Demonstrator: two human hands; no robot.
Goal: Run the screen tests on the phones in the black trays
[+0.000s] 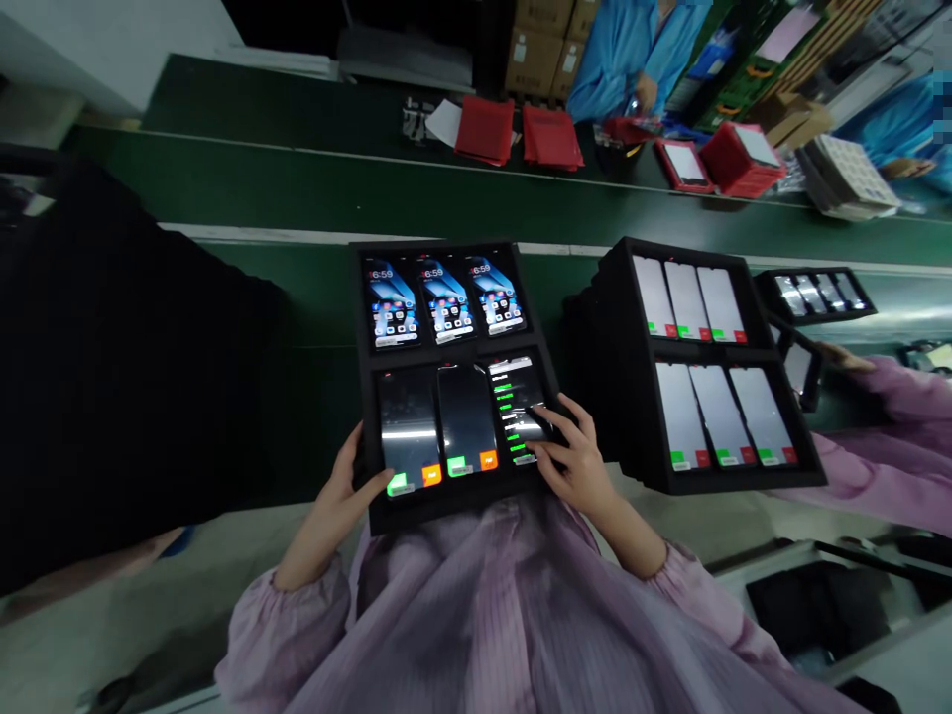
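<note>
A black foam tray (362, 347) with two rows of three phones rests against my lap. The back-row phones (447, 299) show lit home screens. In the front row, two phones (437, 421) are dark with green and orange tabs. The front right phone (515, 407) shows a list with green marks. My left hand (349, 491) grips the tray's near left edge, thumb on the green tab of the left phone. My right hand (574, 458) lies at the tray's near right corner, fingers spread, a fingertip touching the list phone's screen.
A stack of black trays (632, 416) with blank phones stands tilted to the right. Another person's pink sleeve and hand (878, 397) reach in by further trays (818, 295). Beyond the green conveyor (297, 198) lie red trays (521, 134), cardboard boxes and workers in blue.
</note>
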